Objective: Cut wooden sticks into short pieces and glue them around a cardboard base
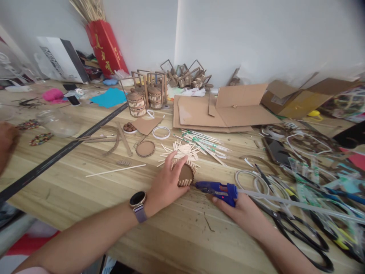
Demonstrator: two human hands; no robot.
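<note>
My left hand (168, 182), with a watch on its wrist, grips a small round cardboard basket (186, 173) whose edge is lined with short upright wooden sticks. Its fingers span the far and near sides. In my right hand (242, 211) is a blue hot glue gun (218, 191) with a small red light on; a long glue stick (285, 199) runs out of its back. The gun's nozzle is at the basket's near right edge; whether it touches is unclear. Just behind the basket lies a pile of short cut sticks (185, 149). A cardboard disc (145, 148) with a braided rim lies to the left.
Scissors (293, 228), cable coils and pens crowd the right side. Wrapped sticks (203, 142) and flattened cardboard (205, 112) lie beyond the pile. Finished lidded baskets (137, 102) stand at the back. Another person's hand (8, 140) shows at the left edge, near a glass jar (64, 121).
</note>
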